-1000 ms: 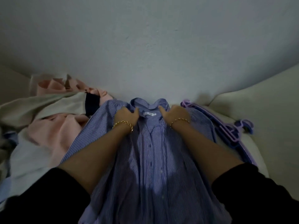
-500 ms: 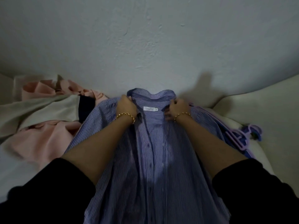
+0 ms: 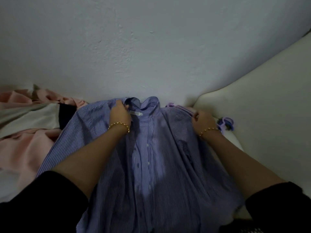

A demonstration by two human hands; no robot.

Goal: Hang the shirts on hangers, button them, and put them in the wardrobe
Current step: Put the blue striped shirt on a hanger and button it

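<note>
At the far left a heap of clothes lies against the wall: a pink garment (image 3: 21, 148) spreads across the foreground, a pale cream one (image 3: 32, 116) lies over it, and a dark navy piece (image 3: 65, 115) shows at the edge where the heap meets the shirt. The blue-and-white striped shirt (image 3: 161, 174) lies flat in the middle, front up, its collar (image 3: 143, 103) towards the pale wall (image 3: 151, 47) and its lower part running down to the bottom of the view between the two forearms. A row of small buttons runs down the centre, and a white label shows just inside the neck.

The left hand (image 3: 120, 114) rests on the shirt at the left side of the collar, its fingers (image 3: 117, 105) curled closed over the fabric there; a gold bead bracelet (image 3: 120, 125) circles that wrist. The right hand (image 3: 202, 120) sits on the shirt's right shoulder, well apart from the collar, with fingers bent down into the cloth, apparently pinching it, though the dim light makes the grip hard to confirm. It wears a second gold bracelet (image 3: 208, 131). Just beyond this hand lilac hangers (image 3: 225, 123) poke out from under the shirt's edge, beside a cream cushion (image 3: 260, 98) that rises at the right. Black sleeves (image 3: 42, 204) cover both upper arms.
</note>
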